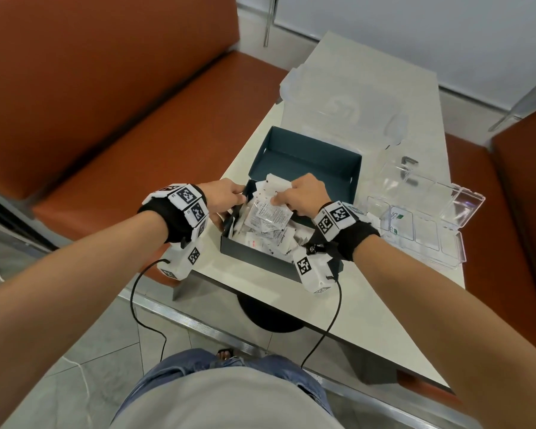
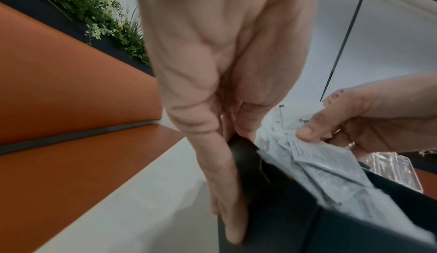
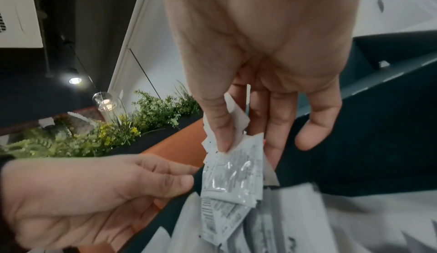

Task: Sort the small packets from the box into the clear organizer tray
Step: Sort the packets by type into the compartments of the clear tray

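A dark box (image 1: 254, 252) sits open on the white table (image 1: 260, 292), its near half full of small white packets (image 1: 270, 239). My left hand (image 1: 237, 196) grips the box's left wall (image 2: 272, 191), thumb on the rim and fingers down the outside. Over the pile, my right hand (image 1: 283, 198) pinches a bunch of printed packets (image 1: 271, 212) between thumb and fingers (image 3: 222, 126); the bunch (image 3: 234, 174) hangs just above the rest. To the right of the box lies the clear organizer tray (image 1: 474, 196), with its compartments open.
One packet with a green mark (image 1: 399, 219) lies in a near tray compartment. A clear plastic lid (image 1: 338, 103) rests at the table's far end. An orange bench (image 1: 106, 119) runs along the left. The table's near edge is just below my wrists.
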{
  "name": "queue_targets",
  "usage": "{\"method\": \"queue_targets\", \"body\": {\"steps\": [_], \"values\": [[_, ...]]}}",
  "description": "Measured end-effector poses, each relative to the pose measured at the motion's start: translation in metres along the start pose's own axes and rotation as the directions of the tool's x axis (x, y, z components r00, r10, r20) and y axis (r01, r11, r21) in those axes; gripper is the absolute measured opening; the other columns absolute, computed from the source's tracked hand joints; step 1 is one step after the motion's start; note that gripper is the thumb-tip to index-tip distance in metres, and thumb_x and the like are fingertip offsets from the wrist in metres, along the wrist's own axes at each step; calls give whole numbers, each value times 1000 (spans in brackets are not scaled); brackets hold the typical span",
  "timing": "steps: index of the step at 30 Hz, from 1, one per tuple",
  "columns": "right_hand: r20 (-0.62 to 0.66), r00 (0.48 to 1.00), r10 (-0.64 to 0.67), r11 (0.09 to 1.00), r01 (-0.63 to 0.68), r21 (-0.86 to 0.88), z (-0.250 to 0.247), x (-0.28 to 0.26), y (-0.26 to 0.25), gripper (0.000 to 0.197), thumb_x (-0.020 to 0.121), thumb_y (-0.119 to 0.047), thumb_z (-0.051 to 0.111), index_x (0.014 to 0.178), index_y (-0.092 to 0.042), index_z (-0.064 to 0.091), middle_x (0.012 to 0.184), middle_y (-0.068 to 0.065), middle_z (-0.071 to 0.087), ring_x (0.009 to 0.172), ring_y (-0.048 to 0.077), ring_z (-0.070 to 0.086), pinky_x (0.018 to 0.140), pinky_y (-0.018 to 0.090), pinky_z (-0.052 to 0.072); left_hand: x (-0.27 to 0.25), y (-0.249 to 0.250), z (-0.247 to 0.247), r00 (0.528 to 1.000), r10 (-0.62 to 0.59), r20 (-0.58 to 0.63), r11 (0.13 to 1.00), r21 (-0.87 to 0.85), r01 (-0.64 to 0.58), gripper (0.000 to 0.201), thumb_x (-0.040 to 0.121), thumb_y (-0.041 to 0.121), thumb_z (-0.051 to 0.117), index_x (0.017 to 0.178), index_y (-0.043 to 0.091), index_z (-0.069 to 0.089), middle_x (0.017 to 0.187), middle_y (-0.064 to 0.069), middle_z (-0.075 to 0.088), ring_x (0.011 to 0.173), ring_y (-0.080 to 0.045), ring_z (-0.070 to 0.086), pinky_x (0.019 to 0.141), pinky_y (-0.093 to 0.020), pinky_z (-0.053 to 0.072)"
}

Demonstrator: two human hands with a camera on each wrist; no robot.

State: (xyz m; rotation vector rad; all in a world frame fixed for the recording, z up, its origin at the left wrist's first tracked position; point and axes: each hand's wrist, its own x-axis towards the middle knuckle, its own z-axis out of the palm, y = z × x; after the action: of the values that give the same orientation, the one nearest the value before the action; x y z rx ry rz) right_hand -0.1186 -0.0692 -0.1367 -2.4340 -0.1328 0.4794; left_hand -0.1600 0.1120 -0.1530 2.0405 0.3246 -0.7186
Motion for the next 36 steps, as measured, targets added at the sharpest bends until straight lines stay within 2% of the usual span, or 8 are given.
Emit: {"method": "queue_targets", "body": {"steps": [5, 10, 12, 17, 20, 23, 31, 36], "values": [[-58, 998, -11, 997, 16, 82, -15, -5, 3, 29, 72, -24, 80, 69, -5, 59, 71, 23, 55, 68, 24, 51, 65, 34, 43, 4, -1, 1, 1000, 18, -22, 1000, 15, -18, 45, 105, 19, 40, 149, 14, 34, 117, -7, 52, 91, -30, 60, 56, -38, 60], [-127, 992, 17, 982, 7, 188, -31, -10, 7, 34, 75, -20, 79, 60, -6, 51, 85, 27, 68, 76, 37, 67, 64, 43, 54, 5, 1, -2, 1000, 10, 16, 1000, 23, -10, 46, 105, 19, 41, 150, 15, 33, 134, -14, 52, 100, -36, 60, 76, -50, 58], [-123, 992, 33, 963, 1, 269, -39, -11, 10, 29, 77, -17, 77, 62, -8, 55, 76, 16, 68, 65, 27, 65, 52, 31, 51, 4, 5, -4, 1000, 24, 8, 998, 58, -24, 47, 103, 18, 44, 149, 14, 34, 134, -14, 53, 99, -32, 61, 72, -42, 59], [-81, 992, 93, 854, -37, 520, -67, -23, 10, 25, 84, -16, 73, 103, -4, 63, 89, 3, 75, 75, 13, 72, 65, 26, 54, 2, 32, -8, 864, 408, -296, 888, 348, -300, 39, 100, 26, 51, 137, 14, 49, 130, -6, 59, 105, -18, 58, 79, -21, 45], [-54, 996, 69, 771, -19, 637, -86, -33, 3, 23, 83, -14, 73, 101, -6, 63, 92, 8, 75, 84, 21, 73, 74, 31, 57, -8, 64, -5, 764, 510, -395, 859, 184, -479, 35, 100, 39, 47, 128, 19, 56, 116, 4, 64, 106, -15, 61, 88, -29, 50], [-35, 999, 25, 705, 7, 709, -103, -40, -5, 30, 82, -14, 74, 107, -4, 62, 98, 12, 74, 91, 27, 72, 71, 30, 58, -20, 97, 5, 828, 496, -261, 805, -220, -552, 45, 96, 56, 43, 124, 24, 57, 108, 11, 69, 98, -6, 66, 89, -32, 55], [15, 998, -63, 672, 32, 739, -119, -45, 1, 25, 84, -15, 72, 103, 0, 66, 96, 15, 74, 89, 29, 72, 68, 28, 58, -15, 131, 44, 817, 558, 145, 510, -837, -200, 41, 95, 39, 55, 121, 7, 58, 121, -23, 62, 103, -34, 66, 90, -51, 54], [-59, 998, -8, 644, 50, 763, -125, -42, 18, 21, 85, -11, 71, 99, 4, 66, 92, 17, 74, 77, 25, 72, 58, 24, 56, -3, 136, 55, 802, 554, 221, 403, -915, -27, 70, 88, 67, 45, 128, 11, 59, 125, -22, 62, 110, -41, 63, 89, -59, 51]]}}
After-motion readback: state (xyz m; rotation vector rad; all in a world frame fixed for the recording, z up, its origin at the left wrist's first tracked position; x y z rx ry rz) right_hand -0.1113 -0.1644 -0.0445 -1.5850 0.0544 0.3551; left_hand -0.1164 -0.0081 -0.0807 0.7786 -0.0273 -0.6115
